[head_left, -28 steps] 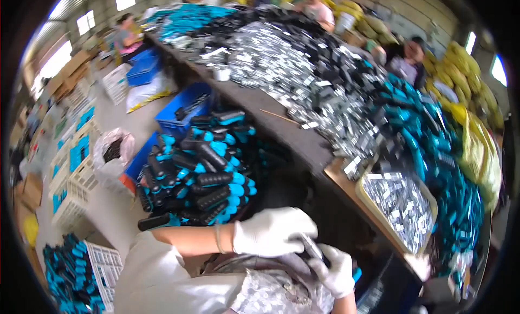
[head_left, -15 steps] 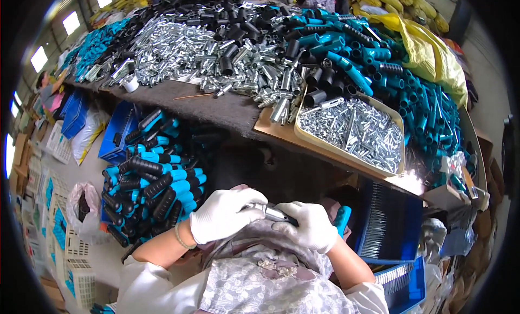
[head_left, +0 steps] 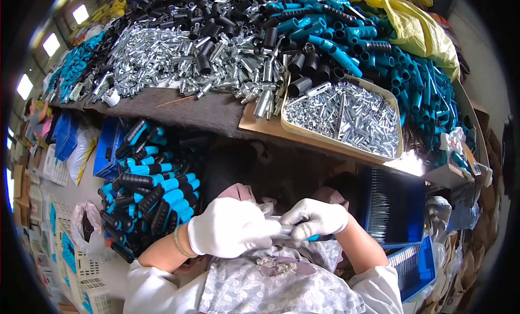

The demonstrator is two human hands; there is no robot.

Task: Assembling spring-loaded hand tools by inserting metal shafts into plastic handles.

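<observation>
My left hand point(head_left: 230, 227), in a white glove, is closed at one end of a silver metal tube point(head_left: 283, 230) above my lap; motion blurs its fingers. My right hand point(head_left: 318, 218), gloved too, pinches the other end between thumb and fingers. A bit of teal point(head_left: 313, 237) shows under the right thumb; whether it joins the tube is hidden. Left of my left arm lies a heap of teal-and-black handles point(head_left: 154, 189).
Heaped metal parts point(head_left: 146, 54), black sleeves point(head_left: 303, 65) and teal tubes point(head_left: 422, 92) cover the bench. A tray point(head_left: 398, 127) of small pins sits at its front edge. Blue bins point(head_left: 403, 211) with thin metal rods stand on the right; another blue bin point(head_left: 105, 151) stands left.
My hands have shifted along the metal piece, the left now blurred and the right more bent round its end. The teal part formerly beside my right wrist now shows under the right thumb. The view has tilted slightly.
</observation>
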